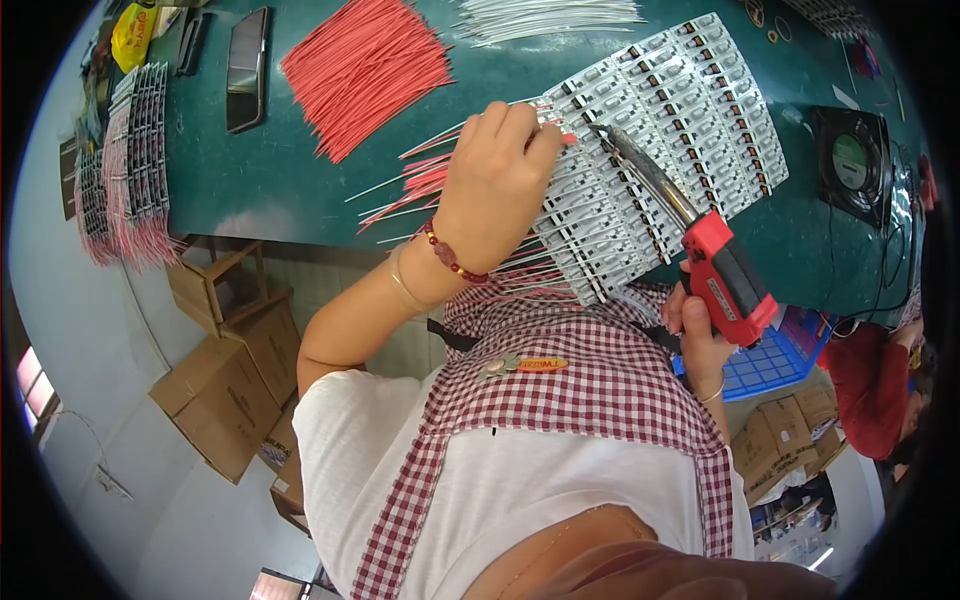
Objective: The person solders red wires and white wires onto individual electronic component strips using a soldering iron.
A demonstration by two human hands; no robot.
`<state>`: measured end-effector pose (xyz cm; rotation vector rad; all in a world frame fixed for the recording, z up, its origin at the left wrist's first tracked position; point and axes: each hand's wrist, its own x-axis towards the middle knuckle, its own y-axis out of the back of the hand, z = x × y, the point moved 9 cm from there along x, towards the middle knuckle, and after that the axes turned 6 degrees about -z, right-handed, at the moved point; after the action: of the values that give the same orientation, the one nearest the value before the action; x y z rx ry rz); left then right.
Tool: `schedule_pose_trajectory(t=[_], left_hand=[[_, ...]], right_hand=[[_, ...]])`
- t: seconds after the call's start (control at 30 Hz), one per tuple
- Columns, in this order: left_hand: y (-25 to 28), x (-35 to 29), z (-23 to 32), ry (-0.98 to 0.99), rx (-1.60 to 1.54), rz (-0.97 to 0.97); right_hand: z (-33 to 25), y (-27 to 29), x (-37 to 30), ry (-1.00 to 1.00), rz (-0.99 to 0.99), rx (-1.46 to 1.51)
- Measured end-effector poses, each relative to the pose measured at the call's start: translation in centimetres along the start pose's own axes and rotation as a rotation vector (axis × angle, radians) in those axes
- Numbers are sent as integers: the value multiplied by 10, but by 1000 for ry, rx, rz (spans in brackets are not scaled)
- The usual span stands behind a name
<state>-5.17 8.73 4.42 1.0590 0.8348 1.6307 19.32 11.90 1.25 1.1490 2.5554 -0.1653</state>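
Observation:
A panel of small circuit boards (715, 120), white with rows of dark and silver parts, lies at an angle on the green table. Red and white wires stick out from its left edge. My left hand (500, 165) is over that edge, fingers pinched on a red wire (570, 139) whose end shows beside the fingertips. My right hand (698, 325) grips a red and black soldering gun (728, 275) by its handle. The gun's dark tip points up and left over the boards, close to my left fingertips. Whether the tip touches a board I cannot tell.
A pile of red wires (365, 70) and a bundle of white wires (550, 18) lie farther back. A phone (248, 70) and wired boards (137, 150) are at left. At right are a black fan (850, 160), a blue basket (765, 368) and another person's red sleeve (865, 390).

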Motion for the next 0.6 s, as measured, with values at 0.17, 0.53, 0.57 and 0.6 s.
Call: schedule_pose_trajectory(t=[0.17,0.53,0.57,0.6], left_hand=[[7,-7,11,-43,-36,48],[-4,-7,12,-19,-54,-18],[-5,-6,12,-18,-53,-24],[-6,-6,12,-17,-52,-30]], right_hand=[[5,2,-5,-2,3,18],[32,13,-14,44,-35,-283],[34,13,-15,36,-38,-272],[35,13,-15,28,-40,-262]])
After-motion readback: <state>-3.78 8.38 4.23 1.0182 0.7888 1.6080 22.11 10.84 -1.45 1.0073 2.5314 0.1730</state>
